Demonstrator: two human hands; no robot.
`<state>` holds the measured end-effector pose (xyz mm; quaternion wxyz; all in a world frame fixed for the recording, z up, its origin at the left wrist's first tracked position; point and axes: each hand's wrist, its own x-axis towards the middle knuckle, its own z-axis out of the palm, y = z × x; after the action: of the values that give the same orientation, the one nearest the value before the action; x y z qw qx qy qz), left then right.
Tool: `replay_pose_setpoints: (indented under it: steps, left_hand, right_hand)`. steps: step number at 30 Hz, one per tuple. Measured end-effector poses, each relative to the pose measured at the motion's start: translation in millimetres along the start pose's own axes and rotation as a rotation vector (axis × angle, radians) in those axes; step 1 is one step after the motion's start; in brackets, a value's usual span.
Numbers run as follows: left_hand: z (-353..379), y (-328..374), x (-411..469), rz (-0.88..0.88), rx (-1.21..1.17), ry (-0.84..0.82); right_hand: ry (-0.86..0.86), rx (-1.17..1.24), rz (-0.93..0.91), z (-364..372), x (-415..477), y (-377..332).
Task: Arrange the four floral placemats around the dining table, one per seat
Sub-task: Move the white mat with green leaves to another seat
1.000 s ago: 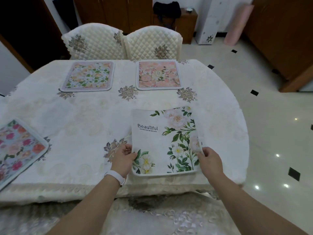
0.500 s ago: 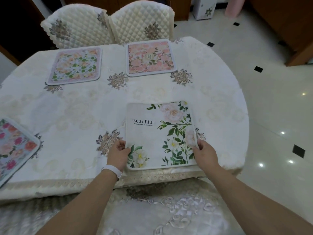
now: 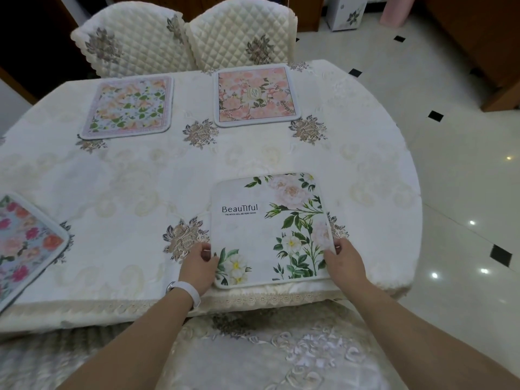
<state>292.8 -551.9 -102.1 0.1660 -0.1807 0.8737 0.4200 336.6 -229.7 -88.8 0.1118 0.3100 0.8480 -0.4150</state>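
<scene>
A white placemat [image 3: 270, 229] with green leaves, pale roses and the word "Beautiful" lies flat near the table's front edge. My left hand [image 3: 198, 266] grips its lower left edge. My right hand [image 3: 344, 261] pinches its lower right edge, which is lifted slightly. Across the table lie a pink rose placemat [image 3: 256, 95] on the right and a white, orange and green floral placemat [image 3: 129, 108] on the left, each before a chair. A blue placemat with red and pink flowers [image 3: 25, 246] lies skewed at the left edge, partly cut off.
The oval table [image 3: 135, 187] wears a cream embroidered cloth with a lace hem. Two quilted cream chairs [image 3: 242, 32] stand at the far side, and a cream chair seat [image 3: 267, 350] is just below my arms. Glossy tiled floor [image 3: 464, 192] opens to the right.
The view tilted down and nearer the table. The white placemat stayed in both hands and settled flat near the front edge; the other three mats did not move.
</scene>
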Motion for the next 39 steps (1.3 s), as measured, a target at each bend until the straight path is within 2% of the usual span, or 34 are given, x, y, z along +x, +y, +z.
replay_pose_setpoints:
  steps: [3,5,10,15,21,39]
  left_hand:
    - [-1.6,-0.8,-6.3,0.042,0.002,-0.002]
    - [-3.6,-4.5,-10.9,0.096,0.088,-0.035]
    - [-5.7,-17.8,-24.0,0.365,0.476,-0.079]
    - [-2.9,-29.3,-26.8,0.435,0.622,-0.131]
    - [-3.3,-30.7,-24.7,0.465,0.654,-0.112]
    - [3.2,-28.9,-24.7,0.404,0.657,-0.125]
  right_hand:
    - [-0.007,-0.018,-0.015,-1.3,-0.7,1.7]
    - [-0.02,-0.05,-0.049,-3.2,-3.2,3.3]
    - [-0.046,-0.463,-0.27,-1.4,-11.0,17.2]
    - [-0.124,-0.638,-0.344,-1.6,-12.6,25.5]
    - [-0.145,-0.742,-0.369,-7.7,-10.8,25.0]
    - [-0.131,-0.698,-0.373,-13.0,-12.9,27.1]
